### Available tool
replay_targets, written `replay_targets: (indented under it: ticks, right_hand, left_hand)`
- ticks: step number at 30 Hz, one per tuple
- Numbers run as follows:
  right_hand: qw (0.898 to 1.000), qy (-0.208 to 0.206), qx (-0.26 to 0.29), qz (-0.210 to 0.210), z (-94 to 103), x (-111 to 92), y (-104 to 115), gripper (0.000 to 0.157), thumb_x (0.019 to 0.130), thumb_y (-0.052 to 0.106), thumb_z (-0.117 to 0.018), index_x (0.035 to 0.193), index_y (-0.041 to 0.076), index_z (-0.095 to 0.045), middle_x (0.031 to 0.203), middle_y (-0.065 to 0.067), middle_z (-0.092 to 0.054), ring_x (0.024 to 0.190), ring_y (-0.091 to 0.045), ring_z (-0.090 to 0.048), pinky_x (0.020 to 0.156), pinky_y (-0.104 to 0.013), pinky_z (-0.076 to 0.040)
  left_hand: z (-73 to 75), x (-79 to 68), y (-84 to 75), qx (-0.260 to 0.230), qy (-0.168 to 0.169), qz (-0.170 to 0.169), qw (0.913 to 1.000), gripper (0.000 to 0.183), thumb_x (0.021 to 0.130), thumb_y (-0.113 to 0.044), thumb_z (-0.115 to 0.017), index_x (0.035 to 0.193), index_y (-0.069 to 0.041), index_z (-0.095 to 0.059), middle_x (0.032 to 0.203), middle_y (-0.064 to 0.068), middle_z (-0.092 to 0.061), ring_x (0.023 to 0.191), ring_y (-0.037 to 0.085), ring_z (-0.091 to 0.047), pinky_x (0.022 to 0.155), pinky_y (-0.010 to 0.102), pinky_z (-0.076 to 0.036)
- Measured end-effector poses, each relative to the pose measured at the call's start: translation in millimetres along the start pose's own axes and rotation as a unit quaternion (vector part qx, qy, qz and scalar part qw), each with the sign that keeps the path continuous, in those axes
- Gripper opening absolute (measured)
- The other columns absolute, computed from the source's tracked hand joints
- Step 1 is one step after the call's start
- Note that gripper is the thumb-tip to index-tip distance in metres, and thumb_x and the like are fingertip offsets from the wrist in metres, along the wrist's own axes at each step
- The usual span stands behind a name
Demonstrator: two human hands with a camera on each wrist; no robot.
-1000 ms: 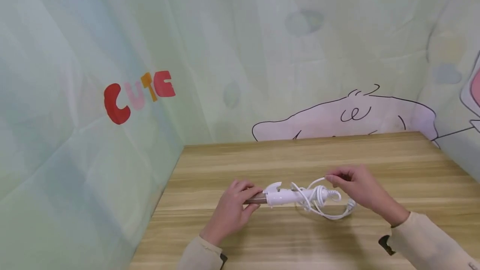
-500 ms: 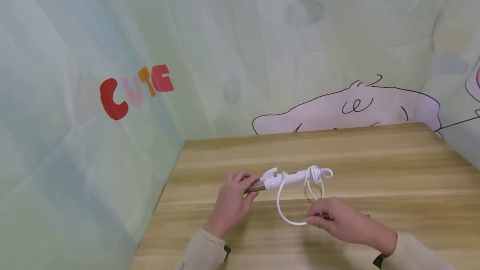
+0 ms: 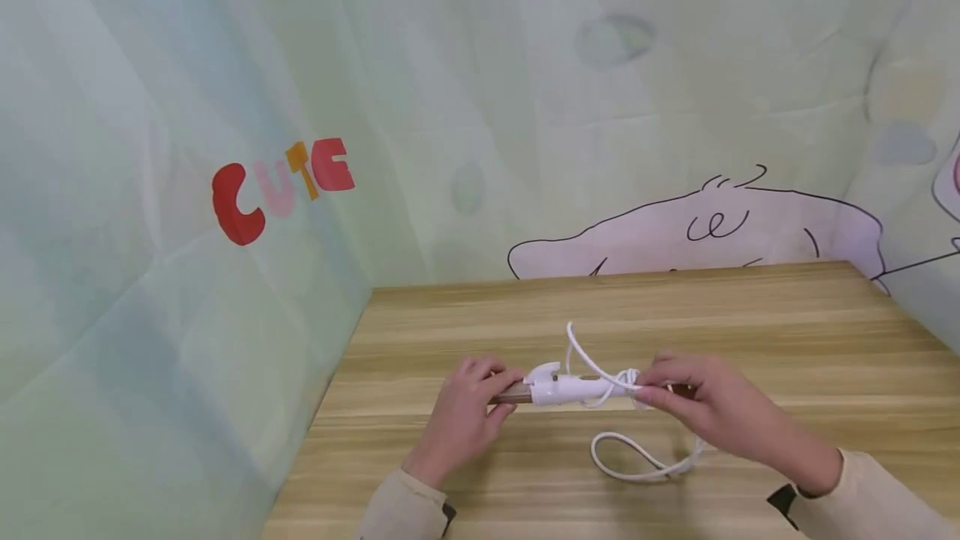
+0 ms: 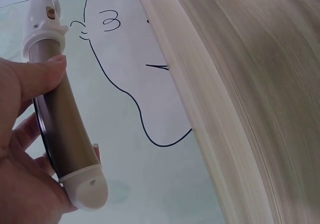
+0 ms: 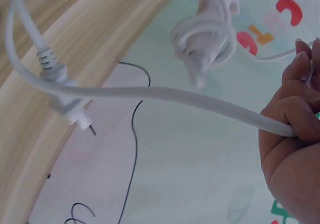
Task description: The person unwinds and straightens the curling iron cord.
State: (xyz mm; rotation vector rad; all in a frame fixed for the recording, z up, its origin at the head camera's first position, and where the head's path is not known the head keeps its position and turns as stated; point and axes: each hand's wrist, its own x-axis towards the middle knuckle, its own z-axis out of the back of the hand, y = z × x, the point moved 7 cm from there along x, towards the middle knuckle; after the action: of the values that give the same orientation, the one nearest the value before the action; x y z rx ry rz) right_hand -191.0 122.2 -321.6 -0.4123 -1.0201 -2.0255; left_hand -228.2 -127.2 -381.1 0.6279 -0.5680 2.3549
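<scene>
1 curler is between left hand gripping barrel and right hand pinching cord.

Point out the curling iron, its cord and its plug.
Curling iron [image 4: 64, 113]: left wrist view, on the brown barrel below the thumb.
Cord [image 5: 165, 94]: right wrist view, on the span crossing the picture.
Plug [image 5: 69, 105]: right wrist view, on its pale body.

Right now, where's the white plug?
In the right wrist view, the plug is at left, crossed by a stretch of the white cord, with the edge of the wooden table behind it.
</scene>
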Motion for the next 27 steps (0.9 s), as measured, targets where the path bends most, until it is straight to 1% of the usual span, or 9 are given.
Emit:
replay_targets:
  ticks: [6,11,16,17,19,21,24,26,27]
  right_hand:
    - [0.996,-0.03,-0.027,-0.082,16.1,-1,-29,0.02,0.089,-0.001,-0.069,0.087,0.018,-0.073,0.072,0.01,-0.057,0.059,-0.002,-0.045,0.047,-0.022,-0.04]
    - [0.985,-0.042,-0.073,-0.149,19.2,-14,-53,0.016,0.093,0.004,-0.066,0.087,0.016,-0.073,0.083,0.008,-0.064,0.073,-0.005,-0.055,0.059,-0.027,-0.05]
    - [0.972,-0.006,-0.134,-0.194,3.8,-27,-73,0.007,0.092,0.007,-0.068,0.091,0.01,-0.075,0.092,0.0,-0.07,0.087,-0.017,-0.064,0.072,-0.04,-0.054]
    - [0.97,-0.002,-0.148,-0.193,-1.3,-29,-74,0.005,0.091,0.008,-0.069,0.092,0.01,-0.074,0.092,-0.001,-0.071,0.087,-0.02,-0.065,0.072,-0.043,-0.054]
    - [0.969,-0.006,-0.17,-0.18,-12.2,-30,-73,0.007,0.089,0.007,-0.072,0.096,0.007,-0.073,0.094,-0.007,-0.071,0.09,-0.028,-0.067,0.083,-0.056,-0.049]
    - [0.968,-0.03,-0.2,-0.149,-22.3,-29,-68,0.023,0.083,0.005,-0.077,0.105,0.002,-0.069,0.103,-0.013,-0.069,0.097,-0.036,-0.065,0.092,-0.067,-0.04]
    - [0.964,-0.078,-0.237,-0.089,-36.0,-26,-56,0.063,0.074,0.002,-0.082,0.129,-0.009,-0.053,0.128,-0.027,-0.056,0.119,-0.048,-0.051,0.099,-0.077,-0.02]
    - [0.964,-0.105,-0.239,-0.058,-44.3,-23,-51,0.084,0.072,0.004,-0.083,0.141,-0.013,-0.038,0.143,-0.032,-0.041,0.131,-0.051,-0.037,0.11,-0.067,-0.016]
    - [0.964,-0.112,-0.236,-0.047,-48.7,-22,-49,0.091,0.073,0.007,-0.082,0.145,-0.014,-0.031,0.148,-0.033,-0.035,0.135,-0.051,-0.031,0.114,-0.059,-0.014]
  left_hand:
    - [3.2,0.4,-0.7,-0.022,0.005,-0.003,0.9997,0.037,0.076,-0.01,-0.086,0.111,-0.016,-0.075,0.105,-0.002,-0.065,0.091,0.018,-0.055,0.075,0.039,-0.049]
    - [7.3,0.1,-1.0,-0.047,0.002,0.001,0.9989,0.036,0.077,-0.009,-0.085,0.111,-0.014,-0.075,0.106,0.0,-0.065,0.095,0.019,-0.056,0.077,0.039,-0.05]
    - [12.7,2.8,-2.5,-0.063,-0.018,0.0,0.9978,0.034,0.077,-0.007,-0.084,0.11,-0.012,-0.074,0.106,0.002,-0.065,0.096,0.02,-0.057,0.077,0.038,-0.051]
    - [13.4,3.6,-3.0,-0.063,-0.021,-0.001,0.9978,0.035,0.077,-0.006,-0.084,0.11,-0.012,-0.074,0.106,0.002,-0.065,0.096,0.02,-0.057,0.076,0.037,-0.051]
    - [14.0,5.2,-3.7,-0.061,-0.022,0.0,0.9979,0.036,0.077,-0.006,-0.084,0.11,-0.012,-0.074,0.106,0.002,-0.065,0.094,0.019,-0.056,0.074,0.036,-0.051]
    - [13.7,6.7,-4.1,-0.059,-0.022,0.004,0.998,0.036,0.077,-0.006,-0.084,0.111,-0.012,-0.074,0.107,0.001,-0.064,0.093,0.019,-0.056,0.074,0.036,-0.05]
    - [12.9,8.1,-4.8,-0.056,-0.021,0.011,0.9982,0.036,0.077,-0.007,-0.084,0.111,-0.012,-0.074,0.108,0.002,-0.065,0.094,0.019,-0.056,0.075,0.036,-0.05]
    - [12.8,9.1,-5.2,-0.055,-0.022,0.018,0.9981,0.035,0.078,-0.007,-0.084,0.111,-0.012,-0.074,0.108,0.001,-0.065,0.094,0.019,-0.056,0.075,0.035,-0.051]
    - [13.2,9.6,-5.5,-0.056,-0.024,0.021,0.9979,0.035,0.078,-0.007,-0.084,0.111,-0.012,-0.074,0.108,0.001,-0.065,0.094,0.018,-0.056,0.074,0.034,-0.051]
